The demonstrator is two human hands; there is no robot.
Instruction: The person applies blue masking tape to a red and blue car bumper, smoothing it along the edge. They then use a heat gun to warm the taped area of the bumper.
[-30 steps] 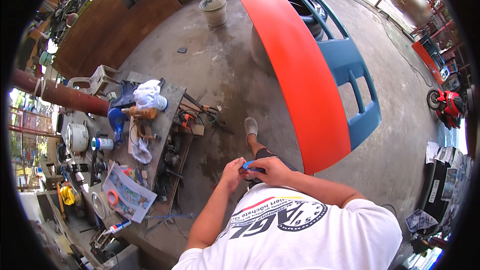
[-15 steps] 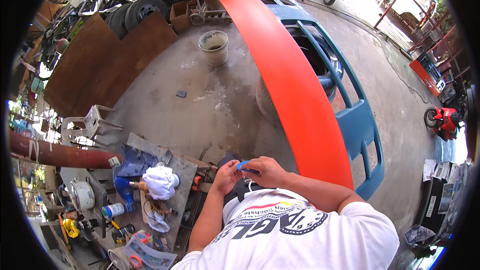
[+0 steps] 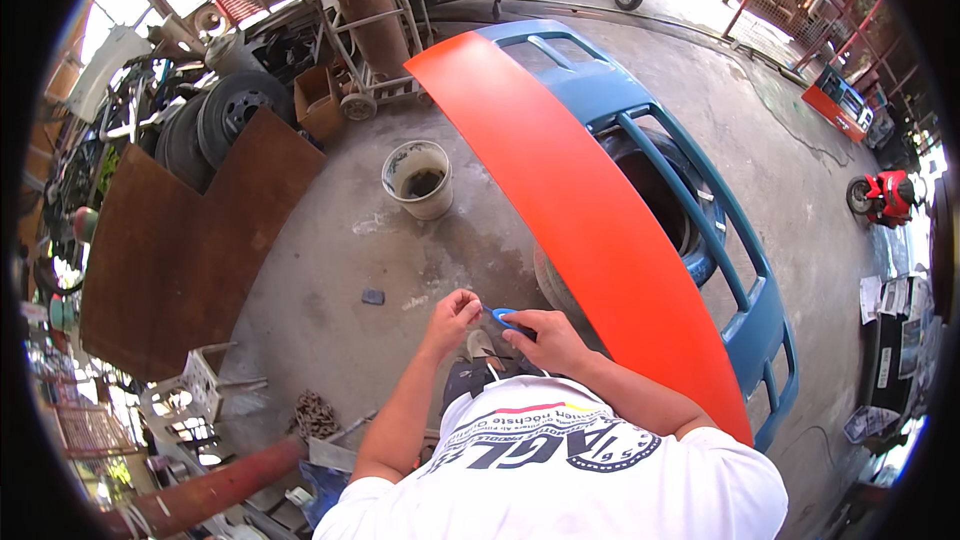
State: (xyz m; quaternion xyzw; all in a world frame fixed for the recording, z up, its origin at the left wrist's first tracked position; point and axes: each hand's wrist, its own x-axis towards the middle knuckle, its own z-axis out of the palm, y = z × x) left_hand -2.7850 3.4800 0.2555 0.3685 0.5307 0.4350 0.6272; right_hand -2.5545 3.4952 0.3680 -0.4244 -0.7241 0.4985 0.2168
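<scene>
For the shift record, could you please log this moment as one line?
left hand: pinching near blue object | right hand: holds small blue object | beside: orange panel | floor: bucket

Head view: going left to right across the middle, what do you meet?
Brown boards → white bucket → left hand → small blue object → right hand → orange panel → blue bumper → red motorbike.

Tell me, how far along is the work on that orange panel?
The orange panel already looks evenly coloured, resting on a blue bumper. In hand: the right hand holds a small blue item, too small to identify, with the left hand at it. Neither hand touches the panel, so any work there isn't started.
</scene>
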